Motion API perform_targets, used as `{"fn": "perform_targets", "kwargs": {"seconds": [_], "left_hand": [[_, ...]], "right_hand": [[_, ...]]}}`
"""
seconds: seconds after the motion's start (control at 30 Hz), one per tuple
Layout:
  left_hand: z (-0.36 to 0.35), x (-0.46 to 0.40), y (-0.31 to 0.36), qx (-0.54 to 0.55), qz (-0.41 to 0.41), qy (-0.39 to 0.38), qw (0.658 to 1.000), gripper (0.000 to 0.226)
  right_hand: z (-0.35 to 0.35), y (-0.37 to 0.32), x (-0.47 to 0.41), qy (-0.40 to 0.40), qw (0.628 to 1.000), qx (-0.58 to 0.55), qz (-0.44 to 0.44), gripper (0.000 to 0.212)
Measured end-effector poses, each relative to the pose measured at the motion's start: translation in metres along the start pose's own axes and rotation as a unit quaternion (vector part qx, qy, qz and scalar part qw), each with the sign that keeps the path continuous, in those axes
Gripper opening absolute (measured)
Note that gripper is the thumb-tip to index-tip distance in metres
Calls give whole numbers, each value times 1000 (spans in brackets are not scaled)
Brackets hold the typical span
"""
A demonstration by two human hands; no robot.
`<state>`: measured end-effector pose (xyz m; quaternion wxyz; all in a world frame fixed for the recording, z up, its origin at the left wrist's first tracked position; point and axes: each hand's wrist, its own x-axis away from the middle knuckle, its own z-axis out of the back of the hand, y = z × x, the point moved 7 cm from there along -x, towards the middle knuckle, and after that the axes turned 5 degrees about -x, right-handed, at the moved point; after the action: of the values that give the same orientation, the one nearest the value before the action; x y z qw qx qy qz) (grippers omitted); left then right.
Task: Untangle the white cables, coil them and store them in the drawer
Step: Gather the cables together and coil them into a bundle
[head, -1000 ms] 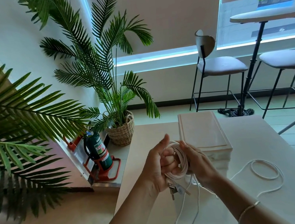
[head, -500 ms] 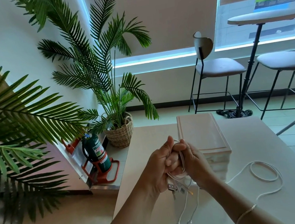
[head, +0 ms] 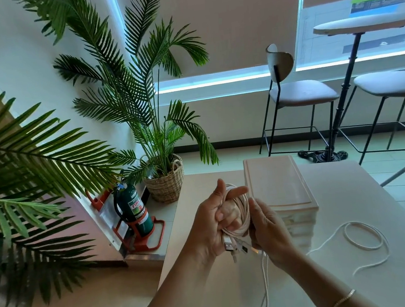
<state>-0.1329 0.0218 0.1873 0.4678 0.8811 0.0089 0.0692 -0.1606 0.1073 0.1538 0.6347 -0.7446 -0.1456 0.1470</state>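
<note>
Above the white table (head: 361, 274), my left hand (head: 214, 225) holds a coil of white cable (head: 243, 214) wound round its fingers, thumb up and forefinger pointing right. My right hand (head: 268, 231) grips the coil's right side. USB plugs (head: 232, 246) stick out under the coil, and two loose cable ends (head: 264, 285) hang down toward the table. A pale drawer unit (head: 278, 187) stands just behind my hands, its drawers closed as far as I can see. Another white cable (head: 365, 238) lies in a loose loop on the table to the right.
Left of the table stand a green fire extinguisher (head: 132, 209) in a red holder and a potted palm in a basket (head: 167, 182). Large palm fronds (head: 22, 174) fill the left. Bar stools (head: 301, 96) and a round high table (head: 363, 24) stand by the window behind.
My left forefinger has straightened and the coil shows more plainly round the fingers. The hanging cable ends are shorter. Both hands stay close together in front of the drawer unit.
</note>
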Motion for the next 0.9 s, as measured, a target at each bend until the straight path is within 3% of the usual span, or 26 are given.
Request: {"fn": "perform_targets", "kwargs": {"seconds": [0.1, 0.33, 0.57, 0.9], "left_hand": [[-2, 0, 1, 0, -8, 7, 1000, 51], [-2, -1, 6, 14, -35, 26, 999, 50], [3, 0, 8, 35, -47, 33, 998, 48], [13, 3, 15, 57, -69, 64, 994, 50]], "right_hand": [[4, 3, -3, 25, 999, 34, 8, 25], [1, -4, 0, 5, 1000, -15, -2, 29], [-2, -6, 3, 8, 998, 51, 39, 35], [-8, 7, 12, -57, 983, -152, -83, 32]]}}
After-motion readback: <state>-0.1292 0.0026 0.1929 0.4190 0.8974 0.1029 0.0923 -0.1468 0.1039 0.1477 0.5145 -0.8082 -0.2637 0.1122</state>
